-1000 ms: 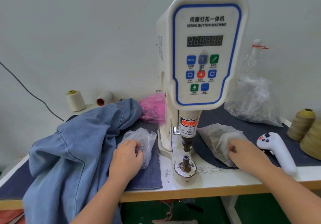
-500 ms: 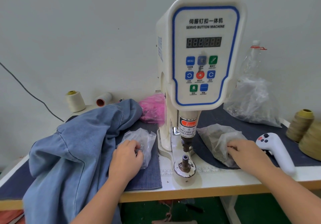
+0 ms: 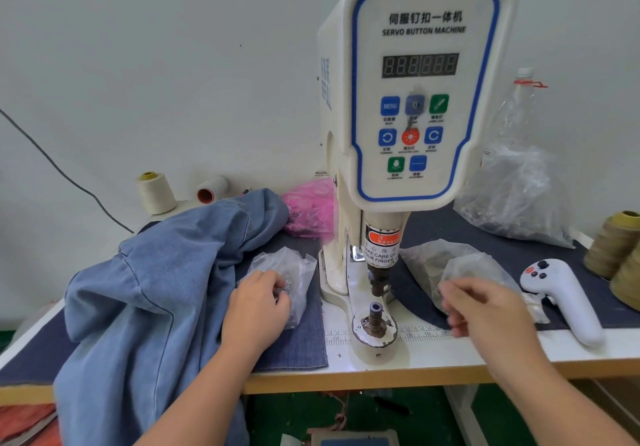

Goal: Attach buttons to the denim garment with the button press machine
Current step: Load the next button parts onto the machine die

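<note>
- I am looking down on the button press machine [image 3: 415,106], which is standing in the middle of the tabletop [image 3: 433,355], its lower die [image 3: 375,319] sitting bare under the plunger.
- The denim garment [image 3: 156,293] is lying heaped on the left side of the tabletop and draping over the front edge, well apart from the die.
- My left hand [image 3: 258,307] is resting at the left clear bag [image 3: 287,272], just beside the denim; its fingers [image 3: 277,284] are curling in and seem to be pinching a small metal piece at the bag's mouth.
- My right hand [image 3: 485,310] is hovering in front of the right clear bag [image 3: 446,265]; the fingers are loosely curled and blurred, and I cannot tell whether they are pinching anything.
- A white handheld controller [image 3: 568,303] is lying to the right of that bag, with olive thread cones [image 3: 620,244] at the far right edge.
- A pink bag [image 3: 311,213] is sitting behind the denim, and a cream thread spool [image 3: 156,192] is standing at the wall.
</note>
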A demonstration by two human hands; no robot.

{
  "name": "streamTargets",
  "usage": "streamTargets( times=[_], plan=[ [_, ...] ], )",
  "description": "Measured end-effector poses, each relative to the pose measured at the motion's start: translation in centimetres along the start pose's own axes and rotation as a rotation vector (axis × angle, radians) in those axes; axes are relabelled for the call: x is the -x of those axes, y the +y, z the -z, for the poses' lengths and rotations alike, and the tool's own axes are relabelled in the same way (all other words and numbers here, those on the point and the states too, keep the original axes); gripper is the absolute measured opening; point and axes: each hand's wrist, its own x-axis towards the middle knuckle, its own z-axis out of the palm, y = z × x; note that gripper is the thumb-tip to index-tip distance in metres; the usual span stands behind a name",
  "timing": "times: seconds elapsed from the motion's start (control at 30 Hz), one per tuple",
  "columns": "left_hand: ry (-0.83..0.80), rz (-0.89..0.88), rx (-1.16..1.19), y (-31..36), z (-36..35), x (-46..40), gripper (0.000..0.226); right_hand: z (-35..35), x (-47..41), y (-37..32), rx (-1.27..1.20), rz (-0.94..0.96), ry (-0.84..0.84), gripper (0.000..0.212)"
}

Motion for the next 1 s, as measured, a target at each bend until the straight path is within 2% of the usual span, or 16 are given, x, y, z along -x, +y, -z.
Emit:
streamTargets(
  times=[0.1,0.23,0.57,1.0],
  plan=[
    [0.001,0.003,0.000,0.0,0.0,0.1,0.013,-2.8,1.8,-0.6,-0.239,-0.175,-0.165,0.020],
    [0.003,0.006,-0.009,0.0,0.0,0.1,0.012,-5.3,3.0,-1.7,-0.358,-0.209,-0.315,0.027],
    [-0.003,0.015,-0.009,0.1,0.0,0.0,0.011,-5.6,3.0,-2.2,-0.616,-0.428,-0.349,0.014],
    [-0.013,0.029,0.013,-0.1,-0.1,0.0,0.013,-6.1,2.8,-2.3,-0.625,-0.419,-0.308,0.013]
  ],
)
